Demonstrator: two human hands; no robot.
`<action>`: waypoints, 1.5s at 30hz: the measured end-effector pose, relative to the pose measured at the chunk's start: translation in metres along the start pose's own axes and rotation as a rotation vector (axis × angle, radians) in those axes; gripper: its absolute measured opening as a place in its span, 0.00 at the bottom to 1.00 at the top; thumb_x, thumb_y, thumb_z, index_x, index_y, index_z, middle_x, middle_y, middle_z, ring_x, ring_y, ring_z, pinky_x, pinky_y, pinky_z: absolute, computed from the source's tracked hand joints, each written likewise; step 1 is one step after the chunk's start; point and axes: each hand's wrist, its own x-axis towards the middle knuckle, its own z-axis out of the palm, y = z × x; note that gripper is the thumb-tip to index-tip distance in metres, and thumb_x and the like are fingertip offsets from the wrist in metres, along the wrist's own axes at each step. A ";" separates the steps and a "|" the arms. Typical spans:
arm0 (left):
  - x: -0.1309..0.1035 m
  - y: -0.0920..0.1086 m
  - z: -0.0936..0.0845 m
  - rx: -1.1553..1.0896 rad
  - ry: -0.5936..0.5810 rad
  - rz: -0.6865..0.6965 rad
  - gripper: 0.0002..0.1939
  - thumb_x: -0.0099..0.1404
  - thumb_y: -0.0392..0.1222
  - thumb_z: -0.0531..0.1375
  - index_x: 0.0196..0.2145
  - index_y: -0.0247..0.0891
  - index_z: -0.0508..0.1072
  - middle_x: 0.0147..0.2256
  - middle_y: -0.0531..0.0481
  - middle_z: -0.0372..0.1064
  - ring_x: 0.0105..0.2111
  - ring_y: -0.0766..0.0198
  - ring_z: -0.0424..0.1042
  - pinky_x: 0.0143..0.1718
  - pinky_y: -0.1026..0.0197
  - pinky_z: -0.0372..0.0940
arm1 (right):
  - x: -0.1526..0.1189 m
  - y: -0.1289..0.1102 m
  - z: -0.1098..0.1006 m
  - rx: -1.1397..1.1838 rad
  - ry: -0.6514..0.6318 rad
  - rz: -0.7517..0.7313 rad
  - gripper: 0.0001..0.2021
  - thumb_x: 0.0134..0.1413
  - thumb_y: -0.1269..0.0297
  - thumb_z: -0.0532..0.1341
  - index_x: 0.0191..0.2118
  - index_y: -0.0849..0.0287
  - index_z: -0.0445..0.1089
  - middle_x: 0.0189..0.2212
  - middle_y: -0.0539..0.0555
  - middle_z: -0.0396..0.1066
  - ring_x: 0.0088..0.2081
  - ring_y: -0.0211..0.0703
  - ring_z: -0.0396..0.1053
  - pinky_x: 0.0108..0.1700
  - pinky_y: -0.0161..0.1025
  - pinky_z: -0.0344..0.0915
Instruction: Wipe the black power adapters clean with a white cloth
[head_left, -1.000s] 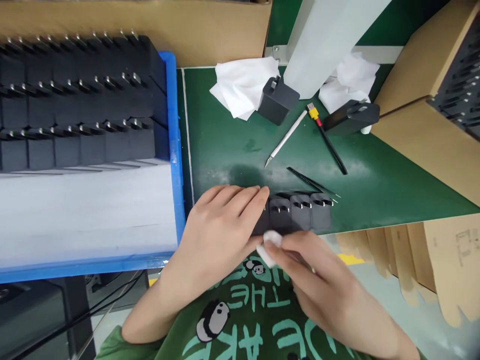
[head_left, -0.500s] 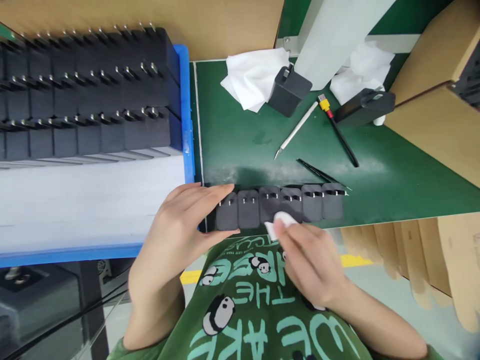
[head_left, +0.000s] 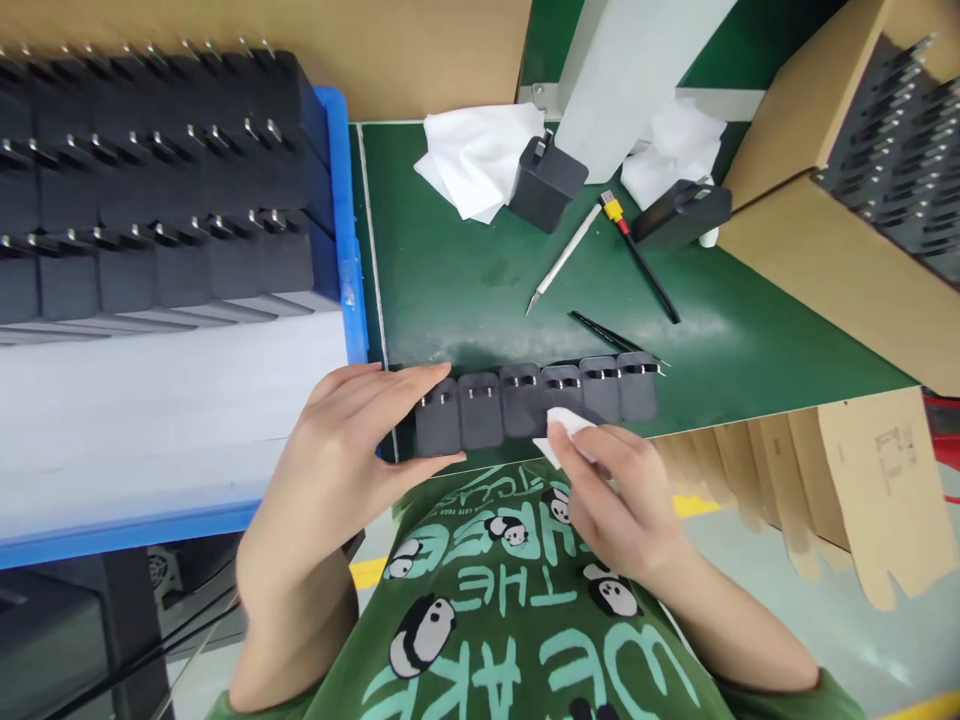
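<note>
Several black plug adapters (head_left: 525, 405) stand side by side in a row at the near edge of the green table (head_left: 465, 280), prongs up. My left hand (head_left: 345, 450) cups the left end of the row, fingers against the first adapter. My right hand (head_left: 615, 490) pinches a small white wipe (head_left: 564, 428) and presses it on the front face of an adapter near the middle of the row.
A blue crate (head_left: 341, 230) at left holds many rows of black adapters over a white sheet. On the table lie white cloths (head_left: 472, 160), two loose adapters (head_left: 544, 185), a craft knife (head_left: 559, 260), a black pen (head_left: 645, 265) and tweezers (head_left: 611, 340). Cardboard boxes (head_left: 817, 250) stand at right.
My left hand slid off the top of the row to its left end, uncovering the leftmost adapters. My right hand with the wipe moved to the right along the row's front.
</note>
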 end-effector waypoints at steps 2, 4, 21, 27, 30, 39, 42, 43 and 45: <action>0.000 0.001 0.000 0.005 -0.003 -0.010 0.32 0.62 0.53 0.66 0.60 0.43 0.66 0.51 0.46 0.75 0.46 0.51 0.76 0.54 0.45 0.65 | 0.002 -0.006 0.007 0.066 -0.022 -0.028 0.21 0.58 0.81 0.57 0.57 0.76 0.66 0.40 0.64 0.70 0.42 0.50 0.70 0.37 0.46 0.75; -0.001 0.002 0.000 -0.010 -0.021 -0.031 0.32 0.62 0.54 0.66 0.60 0.43 0.65 0.52 0.45 0.75 0.47 0.52 0.76 0.56 0.45 0.65 | 0.006 -0.010 0.005 0.203 -0.120 -0.026 0.16 0.59 0.82 0.56 0.53 0.74 0.69 0.39 0.62 0.70 0.43 0.48 0.70 0.41 0.45 0.75; -0.011 -0.008 0.006 -0.102 -0.054 -0.053 0.27 0.66 0.39 0.63 0.60 0.37 0.61 0.51 0.43 0.75 0.48 0.57 0.75 0.64 0.45 0.59 | 0.029 -0.023 0.031 0.072 -0.019 -0.152 0.21 0.52 0.85 0.61 0.53 0.80 0.68 0.42 0.68 0.68 0.42 0.54 0.70 0.33 0.48 0.74; -0.011 -0.006 0.006 -0.123 -0.065 -0.077 0.26 0.64 0.32 0.60 0.59 0.36 0.62 0.48 0.45 0.75 0.49 0.58 0.75 0.65 0.46 0.59 | 0.043 -0.035 0.039 0.110 -0.027 -0.208 0.12 0.54 0.82 0.58 0.44 0.78 0.73 0.41 0.67 0.70 0.44 0.54 0.70 0.36 0.47 0.76; -0.012 -0.007 0.006 -0.111 -0.056 -0.067 0.26 0.63 0.29 0.59 0.59 0.35 0.62 0.48 0.44 0.75 0.49 0.58 0.74 0.65 0.47 0.59 | 0.048 -0.044 0.048 0.083 0.008 -0.261 0.10 0.54 0.80 0.60 0.41 0.77 0.74 0.39 0.67 0.71 0.42 0.53 0.70 0.35 0.45 0.75; -0.012 -0.009 0.006 -0.125 -0.066 -0.065 0.27 0.62 0.29 0.59 0.59 0.33 0.63 0.49 0.44 0.74 0.49 0.58 0.74 0.66 0.48 0.57 | 0.048 -0.039 0.011 0.266 -0.186 -0.026 0.17 0.57 0.82 0.57 0.52 0.72 0.71 0.43 0.64 0.72 0.48 0.53 0.72 0.42 0.47 0.77; -0.010 -0.007 0.005 -0.121 -0.068 -0.077 0.27 0.62 0.28 0.59 0.59 0.33 0.63 0.50 0.44 0.74 0.49 0.59 0.74 0.66 0.50 0.57 | 0.045 -0.041 0.015 0.161 -0.177 -0.091 0.14 0.55 0.83 0.58 0.48 0.76 0.71 0.44 0.69 0.70 0.48 0.58 0.70 0.40 0.50 0.76; -0.010 -0.007 0.005 -0.118 -0.068 -0.080 0.27 0.62 0.28 0.60 0.59 0.33 0.63 0.50 0.44 0.74 0.50 0.59 0.74 0.66 0.49 0.57 | 0.046 -0.043 0.020 0.124 -0.150 -0.119 0.12 0.55 0.83 0.59 0.45 0.77 0.72 0.43 0.70 0.70 0.46 0.58 0.70 0.39 0.50 0.76; -0.010 -0.006 0.005 -0.113 -0.070 -0.078 0.27 0.63 0.29 0.60 0.59 0.35 0.62 0.50 0.44 0.74 0.50 0.58 0.74 0.65 0.48 0.58 | 0.050 -0.050 0.029 0.046 -0.111 -0.169 0.08 0.53 0.82 0.62 0.41 0.77 0.73 0.40 0.69 0.70 0.44 0.58 0.70 0.36 0.50 0.75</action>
